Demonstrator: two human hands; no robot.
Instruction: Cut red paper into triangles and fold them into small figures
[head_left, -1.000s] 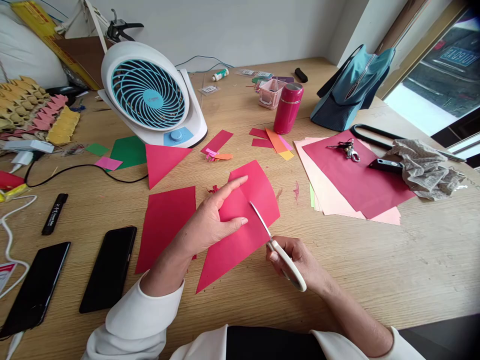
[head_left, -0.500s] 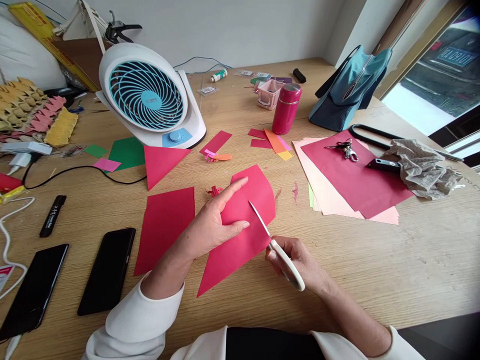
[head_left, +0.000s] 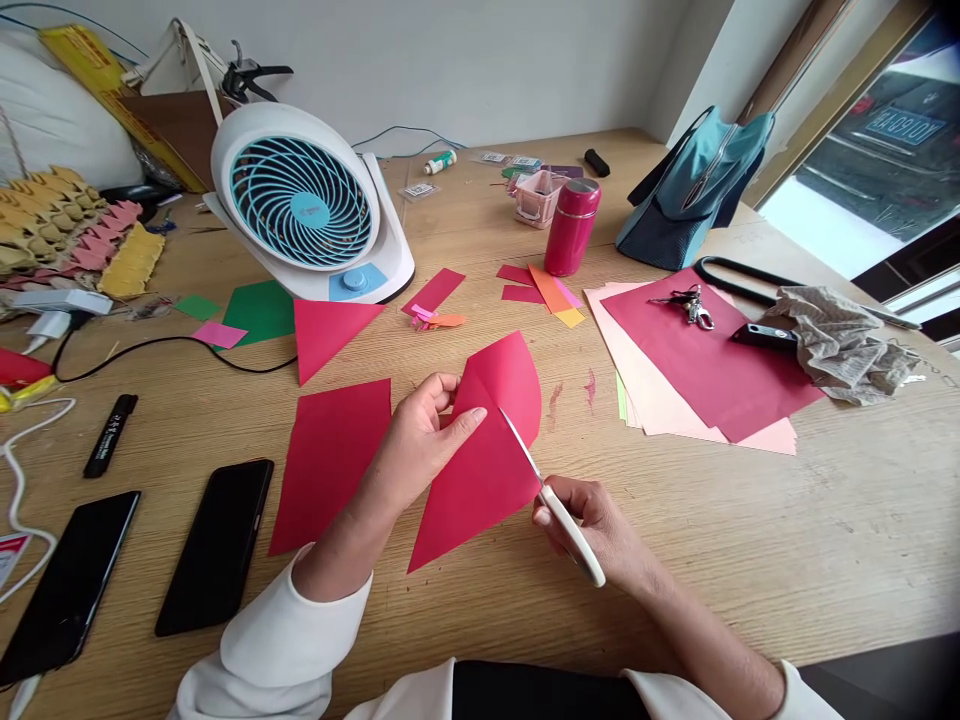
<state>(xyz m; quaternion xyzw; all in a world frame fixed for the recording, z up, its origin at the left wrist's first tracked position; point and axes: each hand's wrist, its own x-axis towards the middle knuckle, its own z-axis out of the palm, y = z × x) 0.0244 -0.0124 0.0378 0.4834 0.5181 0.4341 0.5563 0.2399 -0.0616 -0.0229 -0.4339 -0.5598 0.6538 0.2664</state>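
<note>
My left hand [head_left: 424, 440] pinches the left edge of a red paper sheet [head_left: 472, 490], thumb on top and fingers curled underneath. In my right hand [head_left: 592, 525] is a pair of scissors [head_left: 564, 525] with white handles. One blade lies over the paper, its tip near the sheet's middle; the other blade is hidden beneath. The paper's far part curves up to the right of the blade. A second red sheet [head_left: 330, 450] lies flat on the table, left of my left hand. Beyond it sits a red paper triangle [head_left: 330, 330].
A white fan [head_left: 390, 255] stands at the back left. Two black phones [head_left: 214, 545] and a marker [head_left: 111, 435] lie at left. Beyond my hands are paper strips [head_left: 435, 292] and a pink flask [head_left: 572, 230]. At right, stacked paper [head_left: 675, 405] bears keys; a blue bag [head_left: 675, 210] stands behind.
My left hand has shifted from lying spread across the paper to pinching its left edge. The sheet's lower corner has moved slightly up and right. The scissors stay nearly in place.
</note>
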